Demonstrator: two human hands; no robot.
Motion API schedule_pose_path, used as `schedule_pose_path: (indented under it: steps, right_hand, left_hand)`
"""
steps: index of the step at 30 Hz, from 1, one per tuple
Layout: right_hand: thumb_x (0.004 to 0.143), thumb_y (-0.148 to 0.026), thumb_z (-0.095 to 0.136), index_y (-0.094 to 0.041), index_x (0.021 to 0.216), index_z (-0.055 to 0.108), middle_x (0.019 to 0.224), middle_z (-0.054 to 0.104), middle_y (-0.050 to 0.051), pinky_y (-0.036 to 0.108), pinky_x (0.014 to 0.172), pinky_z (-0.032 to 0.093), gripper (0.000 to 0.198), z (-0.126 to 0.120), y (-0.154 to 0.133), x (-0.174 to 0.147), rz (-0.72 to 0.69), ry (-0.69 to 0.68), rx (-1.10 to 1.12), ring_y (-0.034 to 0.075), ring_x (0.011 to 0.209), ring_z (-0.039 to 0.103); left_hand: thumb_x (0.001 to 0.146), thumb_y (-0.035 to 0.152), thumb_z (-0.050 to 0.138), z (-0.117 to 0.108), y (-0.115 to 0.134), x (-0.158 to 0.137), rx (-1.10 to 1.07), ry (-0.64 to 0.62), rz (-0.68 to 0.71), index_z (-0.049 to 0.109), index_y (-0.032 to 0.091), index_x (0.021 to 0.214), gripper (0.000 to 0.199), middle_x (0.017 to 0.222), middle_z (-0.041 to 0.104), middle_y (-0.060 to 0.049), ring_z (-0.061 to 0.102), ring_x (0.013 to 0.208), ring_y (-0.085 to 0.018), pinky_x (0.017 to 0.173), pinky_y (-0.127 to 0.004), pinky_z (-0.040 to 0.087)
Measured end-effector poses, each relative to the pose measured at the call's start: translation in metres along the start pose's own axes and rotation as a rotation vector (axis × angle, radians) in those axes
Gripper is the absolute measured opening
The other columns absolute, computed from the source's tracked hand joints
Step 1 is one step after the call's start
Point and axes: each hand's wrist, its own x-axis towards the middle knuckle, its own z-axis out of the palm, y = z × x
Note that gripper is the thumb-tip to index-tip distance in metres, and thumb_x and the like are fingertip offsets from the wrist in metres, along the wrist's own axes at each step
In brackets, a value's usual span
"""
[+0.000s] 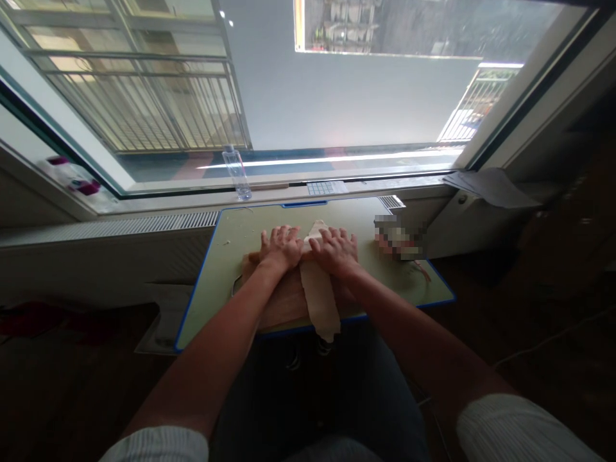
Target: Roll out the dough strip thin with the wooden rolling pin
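Observation:
A long, flat strip of pale dough [320,298] runs front to back across a wooden board [283,303], its near end hanging past the board's front edge. Across the strip lies what looks like a wooden rolling pin [253,256], mostly covered by my hands. My left hand [282,246] rests palm down on the pin, left of the dough, with its fingers stretched out. On the right side my right hand [337,249] lies flat the same way, fingers spread, its thumb side over the dough. Neither hand is wrapped round the pin.
The board sits on a small pale green table [212,276] with a blue rim. A blurred-out object [399,237] lies at its right. Beyond, a clear plastic bottle [237,173] stands on the windowsill, and papers [486,186] lie to the right. A radiator [120,230] is at left.

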Motion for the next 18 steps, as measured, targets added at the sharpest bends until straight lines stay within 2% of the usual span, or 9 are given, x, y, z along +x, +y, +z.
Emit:
schedule_pose_path:
  steps: [7,12,18]
  right_hand:
    - [0.109,-0.065,0.035,-0.024,0.164,0.050,0.166,0.054,0.013,0.061,0.123,0.033,0.070,0.006,0.007,0.033,0.014,-0.071,0.032,0.038,0.148,0.046]
    - [0.107,-0.072,0.034,-0.026,0.166,0.048,0.169,0.050,0.013,0.062,0.123,0.035,0.076,0.006,0.012,0.049,0.038,-0.160,0.070,0.039,0.150,0.045]
    - [0.106,-0.076,0.033,-0.026,0.166,0.048,0.174,0.043,0.013,0.069,0.127,0.029,0.079,0.004,0.014,0.067,0.074,-0.229,0.140,0.041,0.157,0.037]
  left_hand:
    - [0.108,0.049,0.025,0.000,-0.003,0.031,-0.010,-0.079,0.019,0.048,0.032,0.164,0.063,0.173,0.046,-0.009,0.043,0.156,-0.033,0.131,-0.067,0.026]
    - [0.107,0.052,0.023,0.001,-0.007,0.053,-0.016,-0.195,0.048,0.045,0.033,0.167,0.066,0.176,0.042,-0.009,0.041,0.157,-0.034,0.128,-0.066,0.032]
    - [0.107,0.050,0.023,0.001,-0.008,0.072,0.006,-0.171,0.066,0.040,0.031,0.169,0.068,0.177,0.039,-0.010,0.036,0.161,-0.034,0.130,-0.067,0.027]
